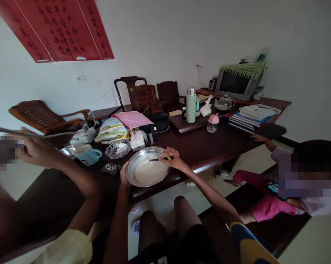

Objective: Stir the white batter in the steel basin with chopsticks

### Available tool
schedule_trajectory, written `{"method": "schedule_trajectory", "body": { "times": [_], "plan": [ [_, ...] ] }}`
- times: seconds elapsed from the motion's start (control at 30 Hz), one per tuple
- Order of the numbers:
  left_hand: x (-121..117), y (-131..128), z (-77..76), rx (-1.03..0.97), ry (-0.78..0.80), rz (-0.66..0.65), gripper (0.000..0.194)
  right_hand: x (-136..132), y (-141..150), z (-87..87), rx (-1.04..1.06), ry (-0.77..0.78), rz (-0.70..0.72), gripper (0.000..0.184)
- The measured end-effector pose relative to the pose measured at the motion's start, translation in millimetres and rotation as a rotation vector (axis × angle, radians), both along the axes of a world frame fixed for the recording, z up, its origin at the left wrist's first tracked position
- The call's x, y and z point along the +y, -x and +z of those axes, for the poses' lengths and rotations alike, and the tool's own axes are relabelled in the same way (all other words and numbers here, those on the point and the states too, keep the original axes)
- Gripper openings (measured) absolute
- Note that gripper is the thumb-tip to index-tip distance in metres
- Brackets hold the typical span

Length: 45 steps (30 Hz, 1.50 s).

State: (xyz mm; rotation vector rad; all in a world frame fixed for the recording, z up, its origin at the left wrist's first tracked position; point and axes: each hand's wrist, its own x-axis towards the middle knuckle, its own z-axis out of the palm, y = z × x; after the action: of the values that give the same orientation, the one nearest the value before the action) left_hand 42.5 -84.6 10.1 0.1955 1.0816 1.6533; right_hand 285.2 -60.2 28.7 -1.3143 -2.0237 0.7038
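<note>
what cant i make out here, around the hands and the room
Head view: underside of the metal bowl and any left hand fingers there, hidden by the bowl.
Head view: full length of the dark utensil, partly covered by the right hand.
Head view: top of the red poster, cut off by the upper edge.
Head view: print on the stacked books, too small.

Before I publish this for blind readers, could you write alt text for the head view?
The left hand holds a metal bowl of pale liquid at a dark table; the right hand holds a dark utensil inside it. Someone in pink trousers sits nearby.
</note>
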Motion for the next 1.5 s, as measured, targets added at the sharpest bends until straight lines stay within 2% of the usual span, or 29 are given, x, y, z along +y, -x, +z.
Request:
{"method": "schedule_trajectory", "body": {
  "times": [0.1, 0.2, 0.27, 0.37, 0.5, 0.6, 0.73, 0.8, 0.93, 1.07, 1.2, 1.33, 1.4, 1.5],
  "plan": [
    [0, -1, 1.2, -0.001, 0.001, 0.005, 0.024, 1, -24, 0.0, -0.003, -0.006, -0.046, 0.013],
    [0, -1, 2.1, -0.007, 0.016, 0.001, 0.024, -11, -43, -4.2, -0.009, 0.019, 0.003, 0.011],
    [1, -1, 1.8, -0.011, 0.014, 0.006, 0.023, -19, -38, -7.5, -0.005, 0.037, 0.067, 0.011],
    [1, 0, -0.6, -0.011, -0.007, 0.011, 0.020, -21, -11, -9.9, 0.008, 0.032, 0.131, 0.013],
    [1, 3, -4.4, -0.005, -0.018, -0.007, 0.021, -7, 15, -4.7, 0.018, 0.013, 0.020, 0.016],
    [2, 3, -4.9, -0.004, -0.015, -0.015, 0.027, 0, 0, 1.0, 0.003, -0.017, -0.065, 0.016],
    [2, 1, -4.0, -0.002, 0.000, -0.009, 0.028, -7, -41, 1.8, -0.029, -0.024, -0.022, 0.013],
    [3, 1, -3.8, 0.003, 0.004, -0.009, 0.029, -14, -48, -0.8, -0.037, 0.007, 0.028, 0.011],
    [4, 1, -4.6, 0.011, 0.004, 0.007, 0.027, -17, -23, -4.9, -0.018, 0.039, 0.118, 0.010],
    [5, 3, -6.0, 0.005, -0.010, 0.002, 0.026, -5, 5, -0.4, 0.001, 0.056, 0.046, 0.013],
    [5, 5, -8.6, 0.020, -0.034, -0.005, 0.022, 1, -12, 0.6, 0.006, 0.041, -0.031, 0.014],
    [7, 8, -12.4, 0.038, -0.028, -0.015, 0.016, -12, -40, -8.2, -0.009, 0.021, 0.022, 0.011],
    [8, 8, -13.2, 0.029, -0.033, -0.002, 0.015, -19, -40, -12.1, -0.013, 0.044, 0.090, 0.011],
    [8, 7, -11.9, 0.013, -0.034, 0.006, 0.015, -23, -20, -13.0, -0.006, 0.055, 0.137, 0.012]
  ]
}}
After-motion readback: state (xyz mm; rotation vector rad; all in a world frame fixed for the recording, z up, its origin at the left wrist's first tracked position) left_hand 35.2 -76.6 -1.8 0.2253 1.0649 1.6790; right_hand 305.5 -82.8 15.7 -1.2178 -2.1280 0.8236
